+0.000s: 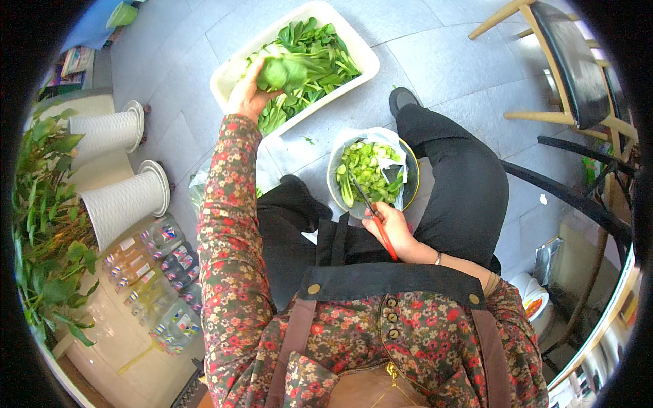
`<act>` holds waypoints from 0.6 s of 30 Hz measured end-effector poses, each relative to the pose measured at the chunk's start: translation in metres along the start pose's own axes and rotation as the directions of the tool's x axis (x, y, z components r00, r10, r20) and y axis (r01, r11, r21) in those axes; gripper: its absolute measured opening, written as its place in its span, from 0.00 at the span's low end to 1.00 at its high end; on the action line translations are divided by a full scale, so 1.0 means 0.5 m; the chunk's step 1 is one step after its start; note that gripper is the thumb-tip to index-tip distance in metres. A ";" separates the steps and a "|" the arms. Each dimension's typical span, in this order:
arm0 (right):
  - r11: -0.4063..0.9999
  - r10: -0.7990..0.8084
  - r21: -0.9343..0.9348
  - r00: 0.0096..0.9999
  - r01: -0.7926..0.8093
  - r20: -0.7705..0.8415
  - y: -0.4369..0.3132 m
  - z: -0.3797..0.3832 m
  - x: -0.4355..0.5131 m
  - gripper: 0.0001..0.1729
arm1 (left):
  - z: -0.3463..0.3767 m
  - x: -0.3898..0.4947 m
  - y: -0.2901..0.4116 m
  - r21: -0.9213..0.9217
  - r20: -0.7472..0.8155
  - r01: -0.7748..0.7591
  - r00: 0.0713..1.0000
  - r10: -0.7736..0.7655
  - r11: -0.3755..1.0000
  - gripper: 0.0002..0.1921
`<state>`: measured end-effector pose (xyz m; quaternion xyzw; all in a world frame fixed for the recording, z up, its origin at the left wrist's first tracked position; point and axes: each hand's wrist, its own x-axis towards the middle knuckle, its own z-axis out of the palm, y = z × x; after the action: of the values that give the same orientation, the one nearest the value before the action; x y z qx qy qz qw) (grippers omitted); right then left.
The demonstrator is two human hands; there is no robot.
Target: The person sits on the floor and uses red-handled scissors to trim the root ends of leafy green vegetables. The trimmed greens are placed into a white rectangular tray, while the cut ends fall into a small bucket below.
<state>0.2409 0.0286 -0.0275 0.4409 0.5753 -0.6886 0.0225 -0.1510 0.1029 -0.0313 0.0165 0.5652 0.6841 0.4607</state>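
Note:
My left hand (249, 98) reaches over the white plastic tub (371, 60) and holds a blurred head of bok choy (281, 75). Below it the tub is heaped with loose leafy greens (330, 51). In my right hand (392, 230) is a pair of scissors with red handles (383, 235). The dark blades point away from me, over the rim of a round bin (332, 184) between my legs. Cut pale-green stem ends (366, 162) and a few leaves lie inside that bin, and a white plastic bag (383, 135) lines part of it. How far the blades are apart is unclear.
Grey floor tiles (433, 61) surround the tub. To the left stand white woven-pattern planters (125, 201) with leafy plants (51, 285) and packs of bottled drinks (153, 278). A clear plastic bag (199, 186) sits beside my left sleeve. Wooden-legged chairs (566, 66) occupy the right.

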 end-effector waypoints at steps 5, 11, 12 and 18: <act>0.997 0.032 0.071 0.998 -0.036 0.046 -0.015 -0.005 -0.005 0.12 | 0.027 0.045 0.006 -0.053 -0.112 0.150 0.981 -0.156 0.987 0.41; 0.996 0.076 0.043 0.997 -0.077 0.022 -0.021 0.010 -0.007 0.11 | -0.010 0.050 0.007 -0.215 -0.011 0.236 0.970 -0.244 0.948 0.41; 0.997 0.065 0.041 0.998 -0.066 0.023 -0.020 0.014 -0.006 0.11 | -0.019 0.048 0.009 -0.234 -0.062 0.260 0.957 -0.282 0.937 0.36; 0.991 0.118 0.051 0.991 -0.121 0.062 -0.024 0.027 -0.001 0.12 | -0.101 0.016 0.010 -0.070 0.014 0.104 0.995 -0.103 0.992 0.17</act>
<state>0.2270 0.0217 -0.0189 0.4545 0.5278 -0.7142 0.0687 -0.1863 0.0702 -0.0495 -0.0255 0.5385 0.6787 0.4987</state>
